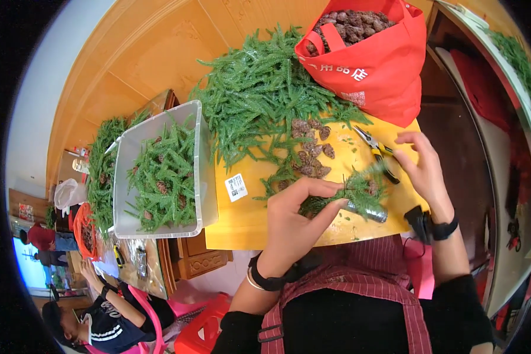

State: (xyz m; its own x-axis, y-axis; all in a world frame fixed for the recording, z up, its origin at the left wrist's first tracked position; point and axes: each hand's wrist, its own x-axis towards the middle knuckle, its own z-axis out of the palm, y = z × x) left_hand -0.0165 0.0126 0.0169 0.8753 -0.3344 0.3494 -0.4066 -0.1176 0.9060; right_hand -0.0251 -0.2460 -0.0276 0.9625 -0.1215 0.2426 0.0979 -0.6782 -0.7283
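Observation:
My left hand (295,212) pinches a green artificial pine sprig (351,192) with a small brown pine cone on it, just above the yellow board (248,218). My right hand (422,168) holds the sprig's other end between fingertips. Yellow-handled pliers (377,150) lie on the board right beside my right hand. A few loose pine cones (312,153) lie in front of my hands, at the edge of a big heap of green sprigs (259,100).
A red bag (383,71) full of pine cones stands at the far right of the board. A clear plastic bin (159,171) with finished sprigs sits to the left. Another person sits at the lower left by a further table with more greenery.

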